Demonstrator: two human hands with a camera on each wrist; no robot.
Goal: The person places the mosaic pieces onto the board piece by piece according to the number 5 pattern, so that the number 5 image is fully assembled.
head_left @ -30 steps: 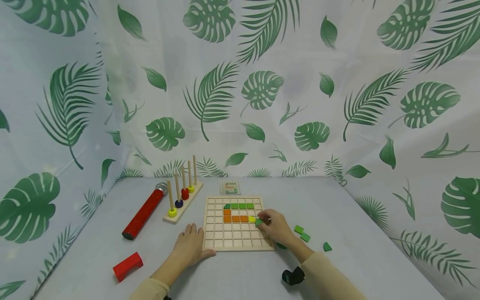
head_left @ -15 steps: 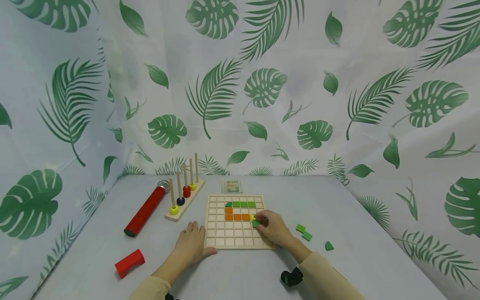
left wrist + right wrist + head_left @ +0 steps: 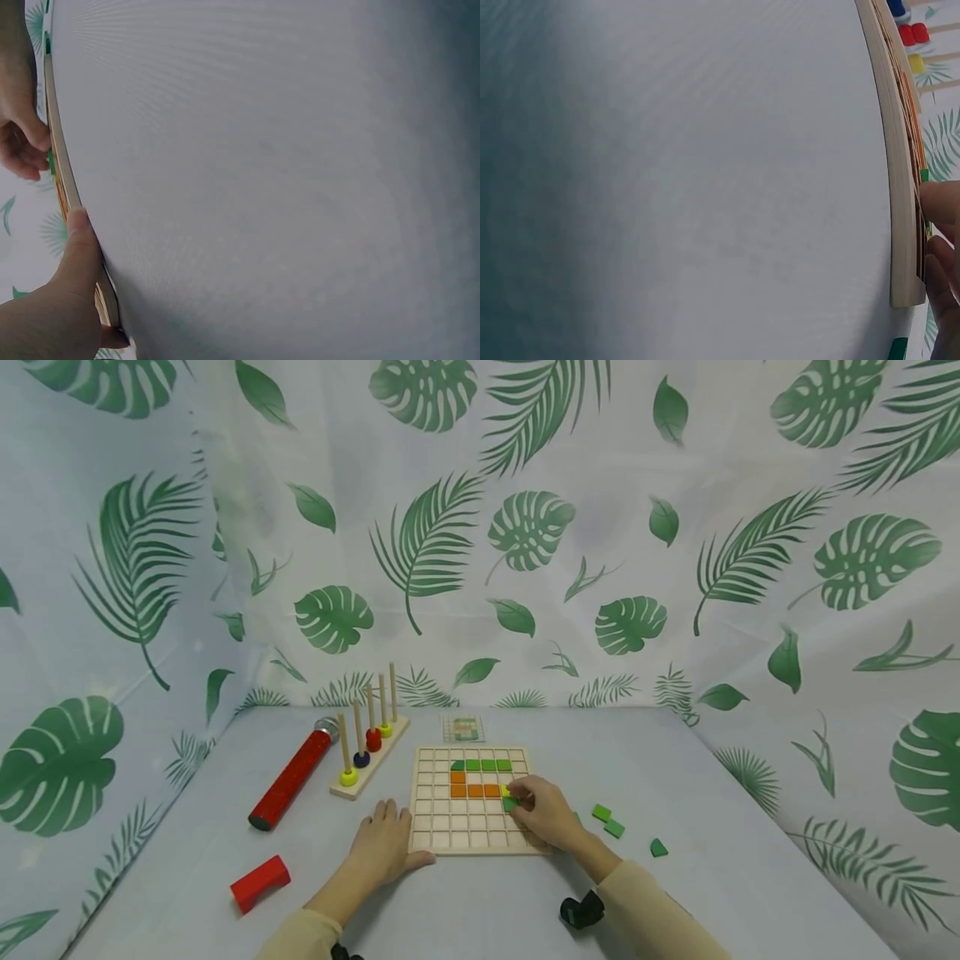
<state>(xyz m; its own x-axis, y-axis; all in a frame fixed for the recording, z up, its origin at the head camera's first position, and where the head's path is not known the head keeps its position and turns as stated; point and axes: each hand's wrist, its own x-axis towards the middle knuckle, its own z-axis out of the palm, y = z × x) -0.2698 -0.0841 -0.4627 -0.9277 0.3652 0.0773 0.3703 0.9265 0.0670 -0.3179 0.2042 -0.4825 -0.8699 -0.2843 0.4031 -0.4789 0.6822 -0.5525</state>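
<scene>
From where I stood, the wooden grid board (image 3: 459, 840) lay flat on the worktop (image 3: 465, 902), a little below the centre of the head view. Its near edge ran left to right across the frame, and its sides ran away toward the top.

The right hand (image 3: 550, 812) reached in from the lower right, its fingers pinching a green tile (image 3: 510, 805) at the right part of the grid, just below the yellow tile (image 3: 506, 791). The fingers covered so much of it that I could not tell which way it pointed or how its long axis lay. The left hand (image 3: 381, 841) held nothing in its grasp; its fingers lay extended at the board's left edge, pointing toward the top of the frame, and its thumb pressed the near edge.

On the grid, the orange tiles (image 3: 476, 791) made an L, its long arm lying left to right and ending at the yellow one. Above them ran a green row (image 3: 488, 765), also left to right, with a darker rounded tile at its left end.

Two loose green squares (image 3: 608, 821) lay right of the board, with a dark green rounded piece (image 3: 658, 847) farther right. At left, a red microphone (image 3: 291, 781) slanted, silver head toward the upper right, beside a peg rack (image 3: 348, 791).
</scene>
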